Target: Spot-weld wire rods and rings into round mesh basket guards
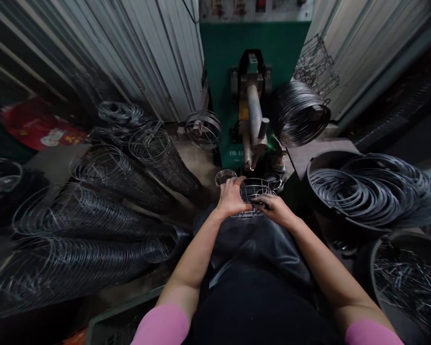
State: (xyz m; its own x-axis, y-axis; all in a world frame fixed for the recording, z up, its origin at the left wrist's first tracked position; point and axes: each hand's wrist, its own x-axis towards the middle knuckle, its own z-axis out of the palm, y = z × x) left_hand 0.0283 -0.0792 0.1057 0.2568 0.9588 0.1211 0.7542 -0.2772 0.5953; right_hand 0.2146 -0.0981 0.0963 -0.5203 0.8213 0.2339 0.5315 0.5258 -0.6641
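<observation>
Over my lap, in front of the green machine, I have a round wire basket made of thin metal rods. My left hand is closed round its left side, with the thumb toward the near edge. On the near right side my right hand grips the basket too, its fingertips darkened. Just beyond the basket, the machine's welding electrodes point down with a small bright spot at the tip. Part of the basket is hidden behind my hands.
Tall stacks of wire rings fill the left side. At the right stand a black tub of wire rings and a bucket of short wire pieces. A wire coil hangs beside the green machine. A dark apron covers my lap.
</observation>
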